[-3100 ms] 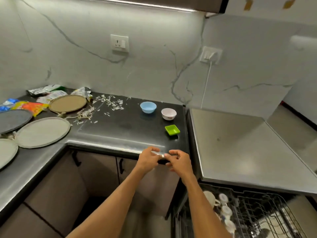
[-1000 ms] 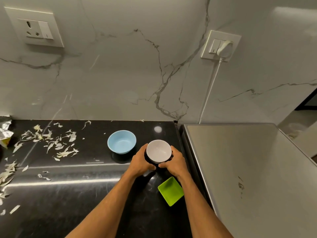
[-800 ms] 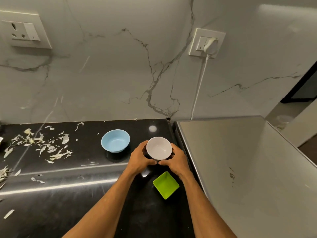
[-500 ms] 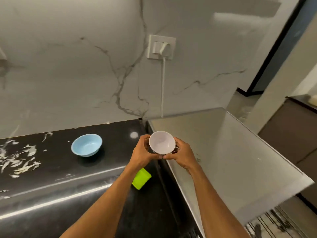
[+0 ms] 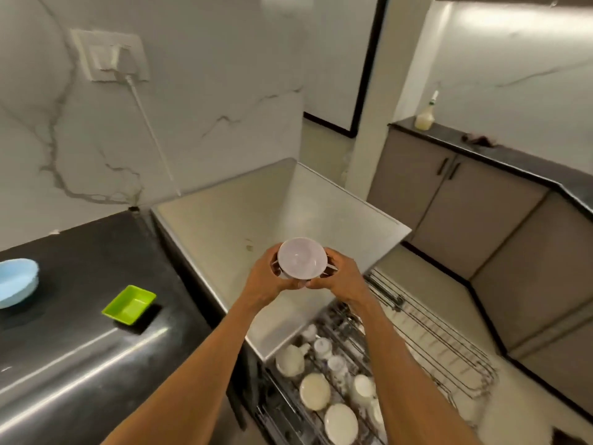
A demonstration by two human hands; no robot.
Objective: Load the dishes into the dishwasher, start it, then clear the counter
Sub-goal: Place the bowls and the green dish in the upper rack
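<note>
Lowest in view, two bare forearms reach forward over the pulled-out dishwasher rack (image 5: pixel 433 348), whose wire basket holds white cups (image 5: pixel 290 359) and pale plates (image 5: pixel 315 391) standing on its left side; its right side shows bare wires. Above the rack's inner end, the left hand (image 5: pixel 266 277) and the right hand (image 5: pixel 345 276) cup the white bowl (image 5: pixel 301 258) between them, fingers curled round its underside and thumbs meeting below its near edge. The bowl is upright, tipped slightly toward the camera, held in the air over the front edge of the steel top (image 5: pixel 256 213). A thin pale sliver pokes out beside the bowl at each hand; what it is cannot be told.

To the left, on the black counter (image 5: pixel 80 252), a small green square dish (image 5: pixel 130 304) lies near the steel top, and a light blue bowl (image 5: pixel 16 282) sits well apart at the frame's left edge. Behind them, on the marbled wall, a white socket plate (image 5: pixel 110 57) carries a plug whose white cable (image 5: pixel 150 133) runs down behind the steel top; the plate is too blurred to read any marking. Farthest right, a pale bottle (image 5: pixel 425 115), its label illegible, stands on a second dark counter (image 5: pixel 513 159) above grey cabinets (image 5: pixel 465 213)
</note>
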